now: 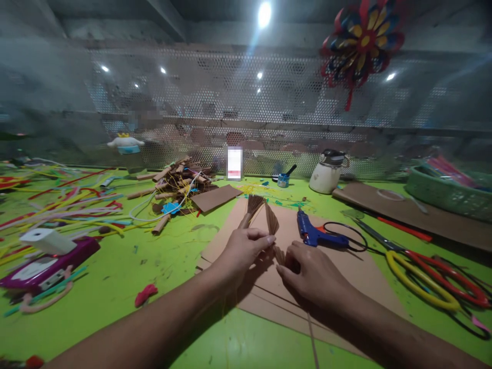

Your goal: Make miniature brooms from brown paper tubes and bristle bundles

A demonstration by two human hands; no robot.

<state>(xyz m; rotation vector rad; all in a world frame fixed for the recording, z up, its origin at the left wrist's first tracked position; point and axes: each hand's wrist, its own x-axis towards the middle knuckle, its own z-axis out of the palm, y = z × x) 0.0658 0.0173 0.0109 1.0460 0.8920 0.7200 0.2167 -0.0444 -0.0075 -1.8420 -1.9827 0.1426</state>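
Between the fingertips of my left hand [246, 248] is a pleated strip of brown paper [271, 219], its folds fanned out above the hand. My right hand [309, 269] has its fingers curled around the lower end of the same paper, close by the left fingertips. Just beyond my left hand lies a fringed, brush-like brown paper piece [254, 204] with a rolled stem. Both hands are over a stack of brown paper sheets [346, 307]. To the right of them a blue glue gun [315, 233] rests on the sheets.
Large scissors [423, 282] with yellow and red handles lie at right. A purple power strip [49, 266], colourful pipe cleaners [69, 212] and a pile of brown paper rolls [182, 179] occupy the left. A white kettle [326, 174], lit phone [234, 163] and green basket [442, 187] stand behind.
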